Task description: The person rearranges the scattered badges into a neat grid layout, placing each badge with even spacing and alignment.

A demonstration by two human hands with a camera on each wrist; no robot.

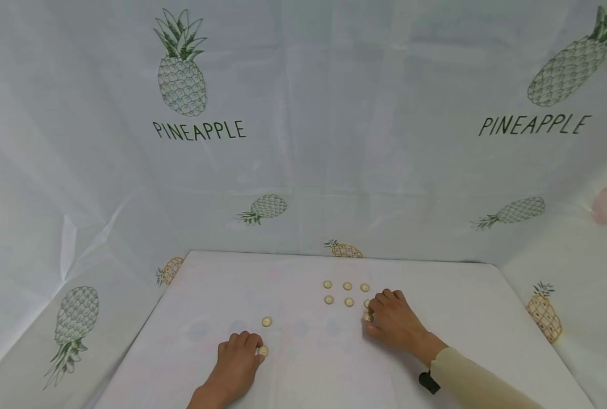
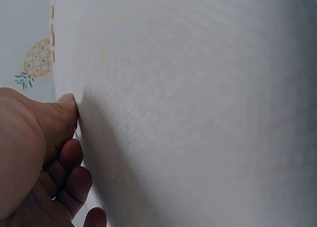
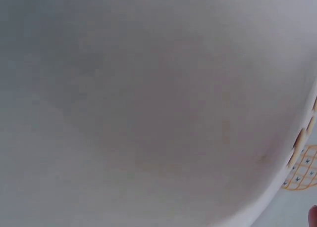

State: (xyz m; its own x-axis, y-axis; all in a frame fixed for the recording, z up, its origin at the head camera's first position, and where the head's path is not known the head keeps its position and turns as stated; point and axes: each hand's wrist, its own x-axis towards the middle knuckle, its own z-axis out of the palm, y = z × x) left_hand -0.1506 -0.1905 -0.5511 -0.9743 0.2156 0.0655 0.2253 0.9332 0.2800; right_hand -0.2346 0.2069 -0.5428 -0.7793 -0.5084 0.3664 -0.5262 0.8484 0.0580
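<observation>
In the head view my left hand (image 1: 237, 363) is low over the white table, thumb and forefinger pinching a small round cream disc (image 1: 263, 351). Another such disc (image 1: 267, 321) lies just beyond it. To the right, my right hand (image 1: 396, 322) pinches a disc (image 1: 368, 317) at the near end of a column. Its forefinger partly covers the disc (image 1: 367, 304) behind. The left wrist view has my left hand (image 2: 34, 153) with fingers curled and thumb tip at the tabletop; its disc is hidden there. Only a fingertip (image 3: 313, 217) of my right hand shows in the right wrist view.
Beside the right hand, several more discs stand in two rows, one of them a disc (image 1: 347, 286) in the far row. The white tabletop (image 1: 221, 284) ends at a pineapple-printed curtain (image 1: 334, 142) behind and at both sides. A black object (image 1: 428, 382) sits under the right sleeve.
</observation>
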